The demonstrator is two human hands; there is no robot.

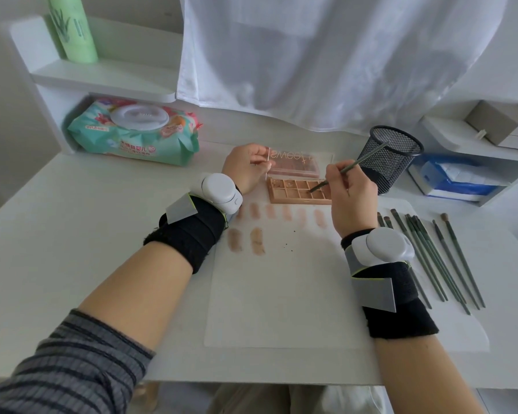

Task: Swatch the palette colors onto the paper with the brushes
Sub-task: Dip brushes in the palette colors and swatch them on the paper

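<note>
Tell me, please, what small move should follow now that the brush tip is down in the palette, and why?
Probably lift the brush in the right hand and stroke a third swatch beside the two in the lower row on the paper. Its tip sits in a palette pan, the left hand steadies the lid, and that row has space.

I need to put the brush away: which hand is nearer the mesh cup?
Right. The right hand sits just beside the mesh cup, holding the brush; the left hand is across the palette.
</note>
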